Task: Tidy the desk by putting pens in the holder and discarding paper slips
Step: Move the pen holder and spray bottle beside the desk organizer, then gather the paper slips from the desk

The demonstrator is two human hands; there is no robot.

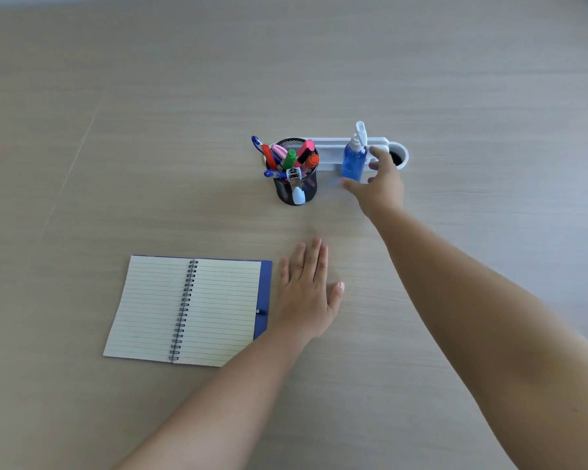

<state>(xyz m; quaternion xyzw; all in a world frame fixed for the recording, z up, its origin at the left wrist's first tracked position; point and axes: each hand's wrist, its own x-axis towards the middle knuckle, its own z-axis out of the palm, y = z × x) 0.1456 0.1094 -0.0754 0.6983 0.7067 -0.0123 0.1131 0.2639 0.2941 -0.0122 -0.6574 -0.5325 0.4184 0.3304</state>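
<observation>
Head view: right hand blurred beside spray bottle; contact unclear

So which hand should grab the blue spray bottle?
Probably the right hand: its open fingers already reach around the blue spray bottle. The left hand lies flat on the desk, beside the notebook.

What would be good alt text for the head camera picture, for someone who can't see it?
A person's right hand reaches around a blue spray bottle beside a black mesh pen holder full of pens, on a wooden desk. The left hand rests flat beside an open spiral notebook.
</observation>
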